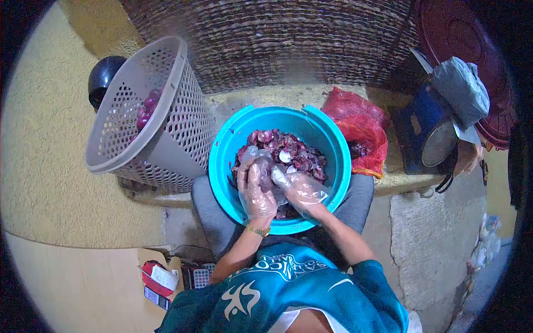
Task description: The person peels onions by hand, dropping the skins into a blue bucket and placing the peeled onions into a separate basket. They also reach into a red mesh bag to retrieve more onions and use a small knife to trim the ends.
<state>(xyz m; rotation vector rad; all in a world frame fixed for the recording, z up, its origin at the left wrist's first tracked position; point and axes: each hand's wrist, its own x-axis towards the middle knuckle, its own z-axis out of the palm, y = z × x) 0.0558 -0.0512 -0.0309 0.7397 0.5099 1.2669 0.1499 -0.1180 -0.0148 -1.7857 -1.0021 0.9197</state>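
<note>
Both my hands wear clear plastic gloves and are over a turquoise tub [335, 145] set between my knees. My left hand [259, 194] is curled round a red onion [265, 171]. Close against it, my right hand [302, 191] has its fingers closed at the onion's side; a pale bit shows at its fingertips, and I cannot make out what it is. Beneath them lie dark red onion skins [302, 161], with a few peeled whitish pieces and whole onions [266, 136] among them. My gloves hide part of the heap.
To the left leans a tall grey perforated basket [189, 111] with red onions [145, 114] inside. A red mesh sack [361, 119] lies right of the tub. Farther right are a blue container [425, 127], a grey plastic bag [461, 91] and a dark red lid [458, 33].
</note>
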